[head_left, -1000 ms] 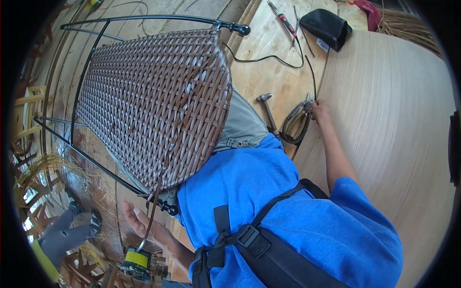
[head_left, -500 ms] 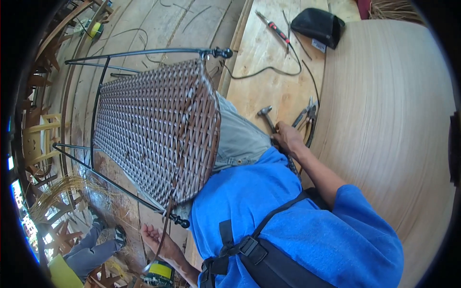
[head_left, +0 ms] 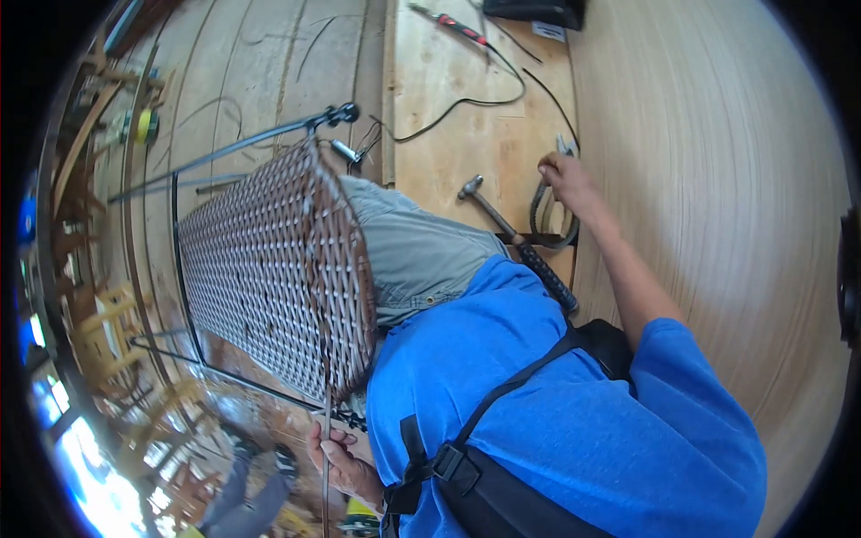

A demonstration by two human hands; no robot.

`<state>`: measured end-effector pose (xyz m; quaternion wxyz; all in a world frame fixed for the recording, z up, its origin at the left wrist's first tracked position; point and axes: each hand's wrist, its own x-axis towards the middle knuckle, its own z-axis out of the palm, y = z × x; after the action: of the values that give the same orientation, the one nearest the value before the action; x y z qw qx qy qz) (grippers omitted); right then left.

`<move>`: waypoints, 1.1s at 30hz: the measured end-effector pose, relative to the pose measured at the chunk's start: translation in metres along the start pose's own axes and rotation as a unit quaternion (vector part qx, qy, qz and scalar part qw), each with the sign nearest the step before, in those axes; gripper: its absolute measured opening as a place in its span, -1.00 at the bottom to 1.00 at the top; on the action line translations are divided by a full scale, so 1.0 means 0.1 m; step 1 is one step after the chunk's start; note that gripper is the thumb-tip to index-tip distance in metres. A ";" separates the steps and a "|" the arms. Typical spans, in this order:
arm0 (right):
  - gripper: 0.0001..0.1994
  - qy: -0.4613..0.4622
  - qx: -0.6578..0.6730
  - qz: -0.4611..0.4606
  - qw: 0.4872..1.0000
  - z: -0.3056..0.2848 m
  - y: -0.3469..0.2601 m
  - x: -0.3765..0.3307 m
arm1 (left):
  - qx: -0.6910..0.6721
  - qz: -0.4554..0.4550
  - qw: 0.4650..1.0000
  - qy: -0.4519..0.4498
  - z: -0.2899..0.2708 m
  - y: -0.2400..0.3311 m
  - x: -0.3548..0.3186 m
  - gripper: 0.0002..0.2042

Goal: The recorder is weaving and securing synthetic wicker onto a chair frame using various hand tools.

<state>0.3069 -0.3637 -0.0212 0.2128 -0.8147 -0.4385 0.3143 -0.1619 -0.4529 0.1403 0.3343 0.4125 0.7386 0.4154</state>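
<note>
A woven brown wicker panel on a black metal frame [head_left: 260, 264] stands tilted against my lap. From its near lower corner hangs a long, flat brown weaving strand [head_left: 326, 489]. My left hand [head_left: 345, 466], below that corner, is closed on the strand with thumb and fingers. My right hand [head_left: 574, 186] is at a pair of pliers [head_left: 563, 143] on the wooden board, its fingers closed around them; the hand covers their middle. A hammer [head_left: 489, 211] with a dark grip lies beside it, its grip close to my shirt.
On the plywood board [head_left: 448, 157] lie a red-and-black corded tool [head_left: 462, 30] and a black pouch [head_left: 543, 11]. A wood-grain panel [head_left: 691, 117] fills the right. A small metal cylinder [head_left: 345, 151] is near the frame's knob. Another person's legs [head_left: 242, 489] show lower left.
My right hand has left the hammer and moved up and right to the pliers. My left hand has moved right, closing on the strand. The view has shifted, and the wicker panel appears further left.
</note>
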 end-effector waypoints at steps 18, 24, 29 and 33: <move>-0.70 -0.330 -0.162 0.062 0.928 0.34 0.54 -1.09 | 0.102 -0.043 0.992 -0.062 0.03 -0.07 0.32 -0.65; -0.61 -0.264 -0.065 0.247 0.930 0.03 0.41 -0.75 | 0.118 -0.071 0.987 -0.079 0.02 -0.08 0.37 -0.63; -0.69 -0.176 -0.214 0.068 0.958 0.24 0.20 -0.67 | 0.138 -0.021 0.989 -0.046 0.16 -0.13 0.31 -0.61; -0.78 -0.071 -0.166 0.034 0.983 0.34 0.38 -0.53 | 0.145 0.014 0.989 -0.035 0.17 -0.21 0.31 -0.64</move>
<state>0.2830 -0.4256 -0.0520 0.0319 -0.8290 -0.4703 0.3008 -0.1676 -0.4261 0.1098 0.2908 0.4812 0.7731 0.2935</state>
